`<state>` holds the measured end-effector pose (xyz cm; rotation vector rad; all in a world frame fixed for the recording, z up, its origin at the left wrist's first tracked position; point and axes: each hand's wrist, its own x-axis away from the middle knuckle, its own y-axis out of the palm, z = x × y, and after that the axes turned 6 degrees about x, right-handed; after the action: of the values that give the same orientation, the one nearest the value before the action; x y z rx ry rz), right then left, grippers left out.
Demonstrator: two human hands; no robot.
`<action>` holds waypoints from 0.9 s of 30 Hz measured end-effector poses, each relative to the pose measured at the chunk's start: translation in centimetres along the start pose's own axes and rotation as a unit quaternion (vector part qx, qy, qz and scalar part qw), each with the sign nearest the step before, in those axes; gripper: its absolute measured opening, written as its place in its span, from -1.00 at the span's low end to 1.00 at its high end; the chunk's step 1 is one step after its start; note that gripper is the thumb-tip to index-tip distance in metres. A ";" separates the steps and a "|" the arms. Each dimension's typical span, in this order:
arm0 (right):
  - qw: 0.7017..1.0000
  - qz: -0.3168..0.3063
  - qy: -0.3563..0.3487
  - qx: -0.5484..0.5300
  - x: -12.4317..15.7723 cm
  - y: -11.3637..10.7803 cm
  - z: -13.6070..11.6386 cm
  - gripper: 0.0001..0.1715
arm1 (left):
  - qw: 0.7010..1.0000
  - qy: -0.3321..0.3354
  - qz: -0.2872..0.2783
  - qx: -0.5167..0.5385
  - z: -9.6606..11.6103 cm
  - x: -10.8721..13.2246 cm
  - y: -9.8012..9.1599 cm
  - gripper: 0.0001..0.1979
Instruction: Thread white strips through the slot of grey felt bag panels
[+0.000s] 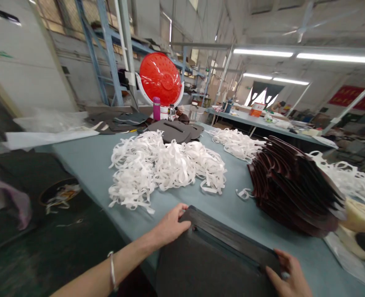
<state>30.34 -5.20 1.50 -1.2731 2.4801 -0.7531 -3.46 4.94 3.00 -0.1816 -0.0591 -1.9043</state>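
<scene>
The left hand (pixel 171 225) and right hand (pixel 289 272) grip the two far corners of a flat dark-grey slotted panel (pixel 213 264), apparently to keep it spread, at the near edge of the blue-green bench (pixel 89 165). Beyond the bench's left edge, a dark round basin (pixel 43 197) holds pale strip-like scraps (pixel 65 193).
</scene>
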 end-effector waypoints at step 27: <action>0.926 -0.100 -0.315 0.183 2.2 4.0 -6.7 -0.83 | 0.938 0.241 -0.037 -0.245 2.5 -10.5 4.2 -0.66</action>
<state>23.39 -2.89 4.92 -1.3631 1.6338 -0.6708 4.16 13.60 3.61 -0.0402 0.7553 -1.9589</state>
